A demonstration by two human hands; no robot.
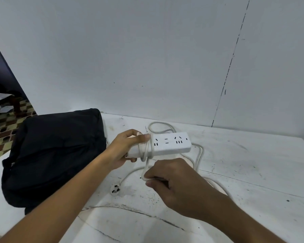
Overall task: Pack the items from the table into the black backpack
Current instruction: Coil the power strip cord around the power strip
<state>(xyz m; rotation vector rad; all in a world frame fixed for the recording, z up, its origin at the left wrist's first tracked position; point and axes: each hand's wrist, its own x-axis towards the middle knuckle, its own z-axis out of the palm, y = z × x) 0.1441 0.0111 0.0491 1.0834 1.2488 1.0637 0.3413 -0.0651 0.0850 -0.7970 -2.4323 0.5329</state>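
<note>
1. Backpack (54,155), black, lies on the left part of the white table (253,172), its far end near the wall (147,58). I cannot tell whether it is zipped.
2. Left hand (125,149) grasps the left end of a white power strip (168,143), thumb on top, holding it above the table just right of the backpack with the sockets facing up.
3. Cord (199,153), white, is looped around the strip beside the thumb; the rest trails over the table behind and right of the strip.
4. Plug (115,189) lies flat on the table below the strip, between the two forearms.
5. Right hand (172,185) is clenched on a bend of the cord, just below the strip.
</note>
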